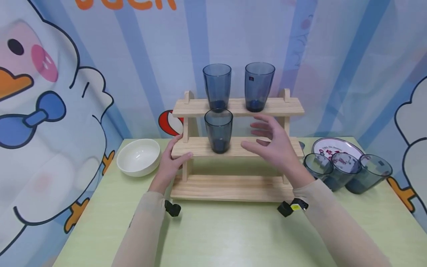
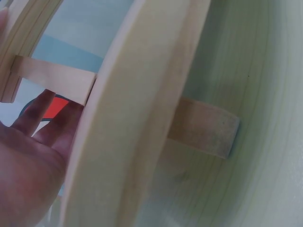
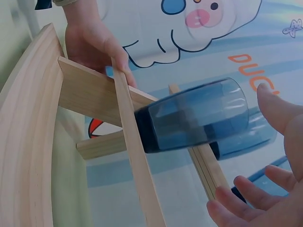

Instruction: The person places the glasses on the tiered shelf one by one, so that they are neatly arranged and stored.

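Note:
A three-tier wooden shelf (image 1: 230, 189) stands on the table. My left hand (image 1: 168, 163) grips the left end of its middle board (image 2: 128, 118), with the thumb along the front and the other fingers round the side. One blue-tinted glass (image 1: 218, 131) stands upright, left of centre on that board. My right hand (image 1: 271, 142) is in the air to the right of this glass, apart from it, thumb and fingers spread with nothing between them. On the top board stand two more upright blue glasses, a left one (image 1: 217, 85) and a right one (image 1: 259, 85) bearing a small label.
Left of the shelf sits a white bowl (image 1: 138, 157). To the right, three blue glasses (image 1: 368, 174) lean at a tilt by a patterned plate (image 1: 337, 144), close to my right forearm. A cartoon-printed curtain (image 1: 160, 55) hangs right behind the table (image 1: 220, 233).

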Action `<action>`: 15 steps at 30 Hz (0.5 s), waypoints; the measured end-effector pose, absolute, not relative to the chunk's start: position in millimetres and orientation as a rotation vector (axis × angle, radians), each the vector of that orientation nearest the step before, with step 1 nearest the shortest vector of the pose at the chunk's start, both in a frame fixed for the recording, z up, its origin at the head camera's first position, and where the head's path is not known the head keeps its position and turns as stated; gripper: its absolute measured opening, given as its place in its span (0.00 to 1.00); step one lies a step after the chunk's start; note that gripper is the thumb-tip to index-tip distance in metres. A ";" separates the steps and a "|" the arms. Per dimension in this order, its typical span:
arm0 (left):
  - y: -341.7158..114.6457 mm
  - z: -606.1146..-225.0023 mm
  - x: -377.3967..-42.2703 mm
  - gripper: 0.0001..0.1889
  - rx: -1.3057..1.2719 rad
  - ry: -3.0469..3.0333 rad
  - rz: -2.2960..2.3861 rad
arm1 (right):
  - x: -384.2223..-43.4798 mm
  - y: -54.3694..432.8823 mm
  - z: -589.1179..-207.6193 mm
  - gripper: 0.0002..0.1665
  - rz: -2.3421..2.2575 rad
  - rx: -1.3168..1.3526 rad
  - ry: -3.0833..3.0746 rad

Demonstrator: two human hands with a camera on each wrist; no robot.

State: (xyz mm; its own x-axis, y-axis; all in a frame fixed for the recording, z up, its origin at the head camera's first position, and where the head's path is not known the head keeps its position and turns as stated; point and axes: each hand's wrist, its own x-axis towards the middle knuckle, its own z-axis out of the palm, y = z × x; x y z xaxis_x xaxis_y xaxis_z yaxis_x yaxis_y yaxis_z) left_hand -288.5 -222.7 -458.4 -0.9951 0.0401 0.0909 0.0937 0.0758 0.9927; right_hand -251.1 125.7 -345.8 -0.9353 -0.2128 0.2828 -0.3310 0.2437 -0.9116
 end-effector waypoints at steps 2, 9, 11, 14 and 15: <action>-223.0 -458.4 -288.4 0.38 -0.139 -2.268 -2.106 | -248.2 132.9 -346.0 0.48 1.803 0.542 -2.379; -222.4 -458.0 -288.2 0.38 -0.148 -2.284 -2.108 | -234.9 168.3 -346.3 0.45 1.723 0.527 -2.373; -222.6 -457.9 -288.3 0.38 -0.145 -2.281 -2.111 | -231.3 180.4 -346.9 0.44 1.696 0.510 -2.378; -223.4 -458.2 -288.2 0.38 -0.146 -2.274 -2.117 | -227.1 198.4 -349.0 0.45 1.642 0.490 -2.384; -223.6 -458.2 -288.1 0.38 -0.149 -2.270 -2.121 | -226.2 204.2 -349.9 0.45 1.613 0.488 -2.389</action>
State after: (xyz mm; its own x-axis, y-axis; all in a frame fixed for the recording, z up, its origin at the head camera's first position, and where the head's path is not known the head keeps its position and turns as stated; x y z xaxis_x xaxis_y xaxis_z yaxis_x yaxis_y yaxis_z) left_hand -288.1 -223.6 -458.2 -0.9949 0.0486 0.0881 0.0912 0.0654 0.9937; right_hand -226.2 204.2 -349.9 -0.9213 -0.1500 0.3586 -0.3887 0.3435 -0.8549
